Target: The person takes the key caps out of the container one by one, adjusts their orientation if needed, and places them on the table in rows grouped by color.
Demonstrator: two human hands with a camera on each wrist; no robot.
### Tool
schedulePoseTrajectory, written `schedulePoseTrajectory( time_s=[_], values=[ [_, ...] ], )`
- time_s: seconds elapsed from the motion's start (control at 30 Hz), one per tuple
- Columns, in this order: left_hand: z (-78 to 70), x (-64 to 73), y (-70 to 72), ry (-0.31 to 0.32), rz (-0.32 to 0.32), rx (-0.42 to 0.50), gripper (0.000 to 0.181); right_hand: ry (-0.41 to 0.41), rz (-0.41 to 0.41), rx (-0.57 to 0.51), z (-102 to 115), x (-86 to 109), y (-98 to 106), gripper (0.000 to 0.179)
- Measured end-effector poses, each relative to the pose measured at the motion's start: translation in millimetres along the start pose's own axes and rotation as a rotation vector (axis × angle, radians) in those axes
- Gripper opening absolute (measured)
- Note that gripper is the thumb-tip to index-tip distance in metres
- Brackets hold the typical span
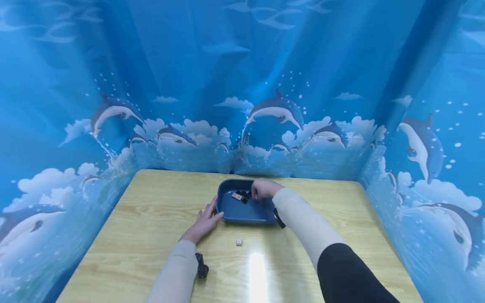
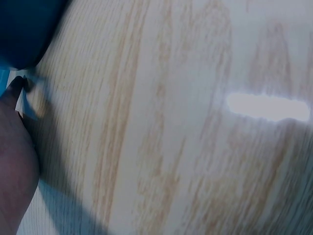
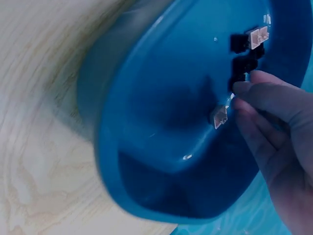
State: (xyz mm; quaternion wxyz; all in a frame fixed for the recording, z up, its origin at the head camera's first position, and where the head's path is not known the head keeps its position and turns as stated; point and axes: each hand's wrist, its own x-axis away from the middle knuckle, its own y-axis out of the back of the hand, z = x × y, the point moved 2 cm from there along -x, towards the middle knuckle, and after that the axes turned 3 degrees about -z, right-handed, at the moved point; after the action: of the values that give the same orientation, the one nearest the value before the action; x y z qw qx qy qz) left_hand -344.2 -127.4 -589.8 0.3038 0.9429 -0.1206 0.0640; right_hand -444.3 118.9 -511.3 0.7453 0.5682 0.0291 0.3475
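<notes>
A dark blue basin stands on the wooden table, with several small black keycaps and a pale two-stem keycap inside. Another pale keycap lies apart from that cluster, hollow side showing. My right hand reaches into the basin; in the right wrist view its thumb and forefinger pinch a black keycap at the cluster's edge, partly covered by the fingertips. With fingers extended, my left hand rests against the basin's left side. One small pale keycap sits on the table in front.
The light wooden table carries the basin near its back edge. Blue curtains printed with dolphins enclose the back and both sides. A bright light reflection lies on the front of the tabletop.
</notes>
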Motion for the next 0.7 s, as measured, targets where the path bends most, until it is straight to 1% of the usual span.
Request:
schedulePoseTrajectory(
  time_s=[0.1,0.2,0.4,0.5,0.7],
  values=[
    [-0.7,0.4,0.2,-0.010,-0.003,-0.001,0.074,0.041,-0.038,-0.014,1,5.6,3,0.012],
    [-0.1,0.7,-0.5,-0.016,-0.006,-0.009,0.074,0.075,-0.055,-0.029,4,13.5,3,0.011],
    [-0.3,2.9,0.5,-0.018,-0.005,-0.001,0.074,0.096,-0.077,-0.065,14,34.6,2,0.017],
    [-0.4,3.1,0.7,-0.027,-0.005,0.000,0.073,0.103,-0.092,-0.104,12,42.7,0,0.020],
    [-1.1,1.9,0.9,-0.036,-0.003,-0.010,0.073,0.107,-0.132,-0.202,10,57.4,-8,0.021]
  ],
)
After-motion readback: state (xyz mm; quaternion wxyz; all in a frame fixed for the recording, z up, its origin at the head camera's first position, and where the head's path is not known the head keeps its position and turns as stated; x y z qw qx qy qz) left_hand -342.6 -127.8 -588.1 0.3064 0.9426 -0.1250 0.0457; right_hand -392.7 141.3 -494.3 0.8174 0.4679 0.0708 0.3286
